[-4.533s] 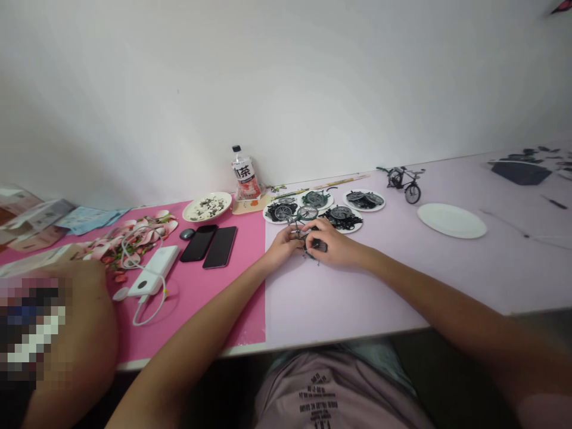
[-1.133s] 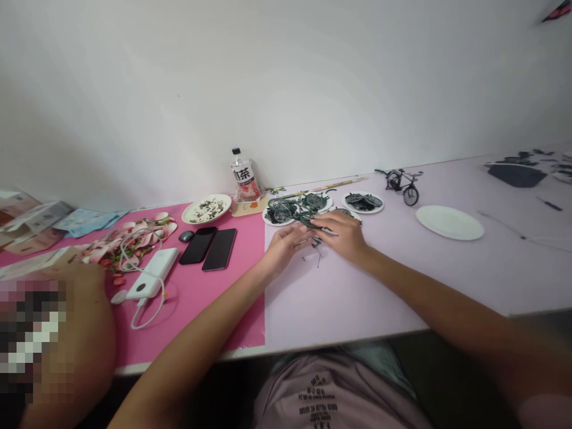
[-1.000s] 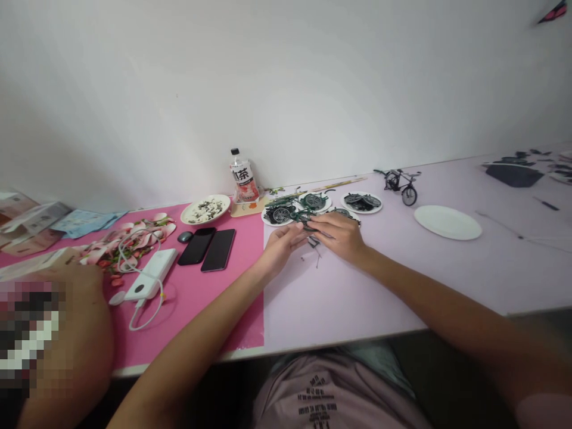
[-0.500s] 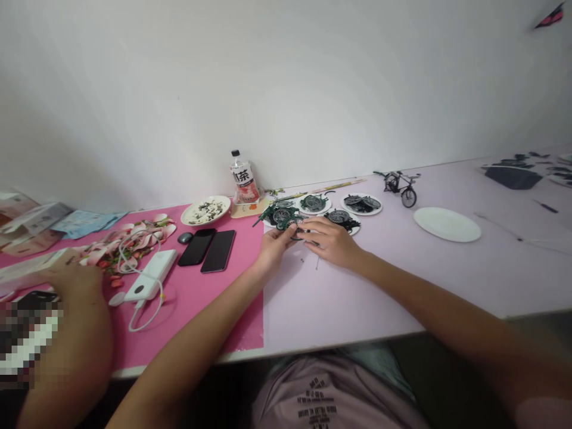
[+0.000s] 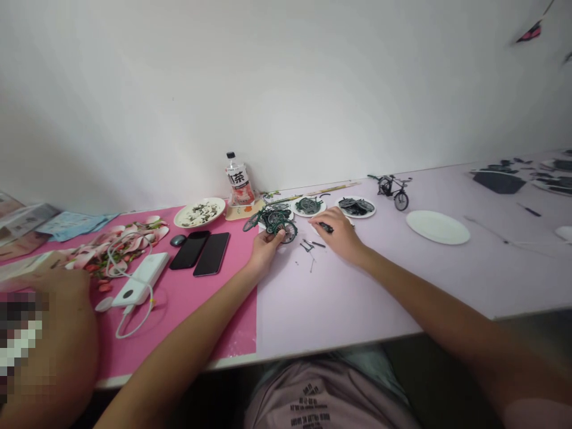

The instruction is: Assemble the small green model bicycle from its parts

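My left hand (image 5: 263,250) grips a small dark green model bicycle (image 5: 286,230) by a wheel, its thumb and fingers closed at the lower edge. More green bicycle parts (image 5: 254,220) show just behind it, and I cannot tell which are joined. To the right, my right hand (image 5: 340,235) is over a plate of black parts, which it mostly covers. Its fingers are bent together by a dark piece (image 5: 326,227); what they hold is hidden. Between the hands lie a small green frame piece (image 5: 307,246), a thin dark piece (image 5: 318,243) and a thin pin (image 5: 311,265).
Behind stand a plate of green parts (image 5: 309,213), a plate of grey wheels (image 5: 367,213) and a black model bicycle (image 5: 393,190). A white plate (image 5: 438,235) is at right. Two phones (image 5: 211,254), a power bank (image 5: 143,277) and petals (image 5: 84,255) lie left, near another person's arm (image 5: 67,333).
My hands have moved apart. The right hand has left the bicycle and gone right to the plate of black parts. Small pieces now show on the table between them.
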`<state>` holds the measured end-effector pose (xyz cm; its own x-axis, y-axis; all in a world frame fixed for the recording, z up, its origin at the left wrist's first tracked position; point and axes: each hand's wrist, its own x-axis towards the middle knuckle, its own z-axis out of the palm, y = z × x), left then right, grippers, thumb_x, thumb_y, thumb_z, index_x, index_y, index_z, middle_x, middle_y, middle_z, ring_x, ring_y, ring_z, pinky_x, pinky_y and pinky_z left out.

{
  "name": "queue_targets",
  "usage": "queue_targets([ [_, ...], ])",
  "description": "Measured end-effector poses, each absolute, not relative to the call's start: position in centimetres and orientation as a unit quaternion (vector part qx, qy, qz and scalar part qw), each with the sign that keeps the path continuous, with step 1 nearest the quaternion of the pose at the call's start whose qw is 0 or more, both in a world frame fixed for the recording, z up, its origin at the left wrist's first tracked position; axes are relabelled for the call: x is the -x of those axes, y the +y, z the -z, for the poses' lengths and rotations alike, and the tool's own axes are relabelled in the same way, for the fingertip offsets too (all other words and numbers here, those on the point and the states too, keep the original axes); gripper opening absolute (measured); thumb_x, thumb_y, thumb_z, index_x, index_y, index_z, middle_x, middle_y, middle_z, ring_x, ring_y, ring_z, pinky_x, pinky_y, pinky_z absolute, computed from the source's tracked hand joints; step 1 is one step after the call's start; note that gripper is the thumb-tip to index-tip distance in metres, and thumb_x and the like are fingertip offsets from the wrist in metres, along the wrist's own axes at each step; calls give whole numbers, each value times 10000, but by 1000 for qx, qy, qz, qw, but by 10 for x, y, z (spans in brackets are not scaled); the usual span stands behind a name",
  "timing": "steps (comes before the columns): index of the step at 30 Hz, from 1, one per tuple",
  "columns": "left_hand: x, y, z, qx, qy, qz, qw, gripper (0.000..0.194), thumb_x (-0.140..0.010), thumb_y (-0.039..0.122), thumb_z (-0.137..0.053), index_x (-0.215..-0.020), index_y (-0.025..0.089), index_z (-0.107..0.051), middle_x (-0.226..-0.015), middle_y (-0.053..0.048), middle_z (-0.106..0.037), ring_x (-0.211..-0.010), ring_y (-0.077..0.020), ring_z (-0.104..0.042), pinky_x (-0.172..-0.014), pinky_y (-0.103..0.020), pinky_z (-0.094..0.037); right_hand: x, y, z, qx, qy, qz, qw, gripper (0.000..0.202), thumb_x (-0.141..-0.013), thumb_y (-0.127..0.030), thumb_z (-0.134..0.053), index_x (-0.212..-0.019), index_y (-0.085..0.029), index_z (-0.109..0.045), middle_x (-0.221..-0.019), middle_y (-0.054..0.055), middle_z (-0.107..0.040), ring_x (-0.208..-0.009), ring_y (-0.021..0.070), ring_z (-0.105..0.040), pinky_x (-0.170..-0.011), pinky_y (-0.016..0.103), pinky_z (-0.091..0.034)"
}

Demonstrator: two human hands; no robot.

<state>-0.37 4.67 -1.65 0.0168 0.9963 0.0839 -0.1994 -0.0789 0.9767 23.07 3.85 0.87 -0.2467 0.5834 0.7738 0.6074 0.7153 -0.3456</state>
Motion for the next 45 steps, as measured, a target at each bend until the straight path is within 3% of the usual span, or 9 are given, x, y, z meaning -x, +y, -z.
queue_targets([
  [8, 3, 48, 18, -473, 394, -559, 556, 530, -609, 452, -957, -976, 130, -750, -990, -108, -780, -942, -233, -712, -939, -362, -503, -233, 45, 6, 390, -840, -4, 376, 302, -894, -98, -660, -1102, -278, -785, -1119, 72, -759, -1103, 287, -594, -1005, 493, -462],
  [18, 4, 52, 22, -474, 394, -555, 558, 497, -615, 412, -960, -965, 127, -752, -1017, -120, -780, -946, -235, -708, -926, -359, -498, -248, 50, -5, 463, -823, 19, 330, 170, -939, -193, -640, -981, -224, -802, -1027, 95, -776, -1026, 314, -592, -924, 475, -479],
  [24, 4, 51, 23, -490, 401, -547, 547, 509, -625, 438, -952, -982, 140, -745, -1003, -107, -782, -958, -238, -703, -938, -369, -494, -262, 48, -16, 436, -855, -140, 245, 138, -872, -200, -679, -941, -242, -792, -908, 51, -783, -895, 240, -684, -769, 322, -497],
  [29, 3, 50, 23, -498, 404, -542, 543, 489, -637, 452, -941, -963, 149, -738, -972, -101, -778, -937, -236, -697, -924, -366, -490, -262, 43, -19, 458, -840, -228, 178, 230, -820, -121, -633, -935, -248, -786, -898, 13, -791, -781, 198, -705, -713, 278, -471],
  [38, 3, 55, 28, -516, 416, -529, 531, 542, -639, 489, -926, -996, 130, -730, -994, -108, -778, -893, -225, -698, -859, -336, -498, -251, 37, -21, 428, -852, -247, 173, 185, -870, -246, -658, -996, -231, -793, -969, 47, -796, -862, 223, -707, -765, 283, -455],
  [41, 3, 55, 29, -518, 412, -527, 533, 533, -657, 489, -917, -1003, 130, -728, -995, -111, -780, -903, -233, -705, -860, -341, -505, -248, 35, -20, 416, -857, -259, 158, 132, -832, -250, -698, -916, -229, -798, -951, 47, -796, -863, 238, -708, -752, 288, -458],
  [45, 3, 55, 30, -519, 421, -527, 525, 532, -662, 482, -914, -1006, 121, -727, -993, -116, -781, -893, -230, -711, -859, -342, -511, -246, 35, -18, 408, -858, -246, 191, 170, -896, -247, -626, -889, -237, -796, -985, 50, -797, -923, 253, -707, -812, 315, -460],
])
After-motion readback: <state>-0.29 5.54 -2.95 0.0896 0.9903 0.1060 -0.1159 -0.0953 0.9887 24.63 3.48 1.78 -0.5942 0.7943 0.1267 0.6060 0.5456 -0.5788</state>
